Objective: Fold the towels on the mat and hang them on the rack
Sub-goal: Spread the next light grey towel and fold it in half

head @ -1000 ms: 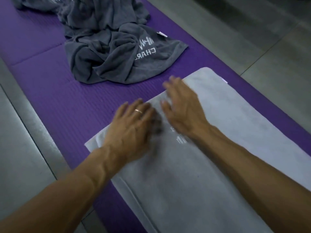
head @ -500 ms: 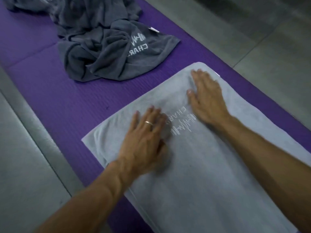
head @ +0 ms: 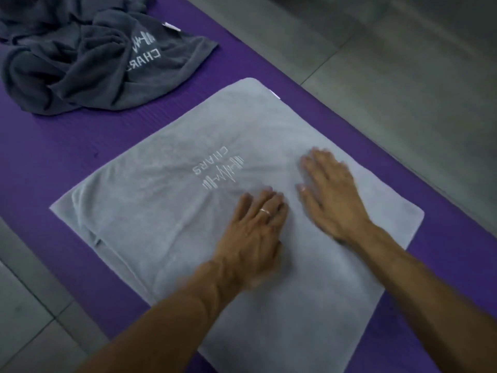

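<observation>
A light grey towel (head: 166,227) lies flat and folded on the purple mat (head: 67,157), its white embroidered logo facing up. My left hand (head: 252,235), with a ring on one finger, presses flat on the towel just below the logo. Beside it, my right hand (head: 330,195) lies flat on the towel too, fingers straight. A dark grey towel (head: 80,63) sits crumpled in a heap at the far left of the mat. No rack is in view.
Grey floor tiles (head: 403,76) surround the mat on the right and on the lower left. A bare strip of mat separates the two towels.
Both hands have slid back toward me across the light towel, uncovering the logo. More of the towel now shows, including its right corner.
</observation>
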Tool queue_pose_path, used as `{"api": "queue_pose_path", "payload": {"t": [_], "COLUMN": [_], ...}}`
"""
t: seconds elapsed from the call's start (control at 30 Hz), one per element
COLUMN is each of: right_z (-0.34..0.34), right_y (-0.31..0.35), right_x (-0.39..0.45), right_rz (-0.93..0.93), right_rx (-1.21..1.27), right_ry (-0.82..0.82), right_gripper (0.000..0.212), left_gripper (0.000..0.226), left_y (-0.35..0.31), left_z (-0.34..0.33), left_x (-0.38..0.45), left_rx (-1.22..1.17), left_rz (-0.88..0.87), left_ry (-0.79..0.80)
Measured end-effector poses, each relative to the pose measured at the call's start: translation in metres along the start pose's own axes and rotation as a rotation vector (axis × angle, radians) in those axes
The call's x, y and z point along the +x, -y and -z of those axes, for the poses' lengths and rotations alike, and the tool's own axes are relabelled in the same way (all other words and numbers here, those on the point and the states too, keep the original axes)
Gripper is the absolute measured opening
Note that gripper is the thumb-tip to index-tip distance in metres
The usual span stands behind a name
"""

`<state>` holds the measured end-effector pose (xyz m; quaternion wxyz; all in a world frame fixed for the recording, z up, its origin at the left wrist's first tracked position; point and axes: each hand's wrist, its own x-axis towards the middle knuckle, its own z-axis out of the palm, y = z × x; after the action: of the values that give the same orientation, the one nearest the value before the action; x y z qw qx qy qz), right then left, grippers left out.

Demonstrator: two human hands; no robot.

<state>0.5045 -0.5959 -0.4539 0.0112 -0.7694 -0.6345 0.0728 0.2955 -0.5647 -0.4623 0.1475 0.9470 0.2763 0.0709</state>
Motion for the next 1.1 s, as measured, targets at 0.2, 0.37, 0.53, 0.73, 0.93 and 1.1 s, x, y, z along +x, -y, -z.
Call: {"api": "queue_pose_path", "payload": {"t": [0.2,0.37,0.53,0.73,0.93,1.1], "right_z": [-0.002,0.009,-0.015,0.012,0.004,0.001], "right_y": [-0.088,-0.087,-0.073,-0.128,-0.090,-0.086], "right_x": [-0.067,-0.084,-0.142,-0.129,-0.161,-0.175], "right_rz": [-0.276,-0.259,-0.150,-0.576,-0.320,-0.186], "right_rx": [-0.130,-0.097,-0.057,0.015,0.095,0.122], "right_ry": [0.165,0.066,0.149,0.235,-0.009,0.044], "right_gripper": [0.070,0.068,0.067,0.065,0.060,0.080], "left_gripper": [0.073,0.064,0.081,0.101,0.027,0.012], "left_y": [-0.037,-0.073,-0.122,-0.128,-0.128,-0.095], "left_z": [-0.029,-0.031,-0.052,-0.048,-0.029,0.012], "left_x": [-0.024,-0.022,-0.057,-0.076,-0.079,-0.064], "left_rx": [0.055,0.025,0.016,0.044,-0.390,-0.775], "left_rz": [0.140,0.081,0.003,-0.083,-0.010,0.412], "left_ry": [0.094,0.084,0.167,0.257,0.030,0.126]}}
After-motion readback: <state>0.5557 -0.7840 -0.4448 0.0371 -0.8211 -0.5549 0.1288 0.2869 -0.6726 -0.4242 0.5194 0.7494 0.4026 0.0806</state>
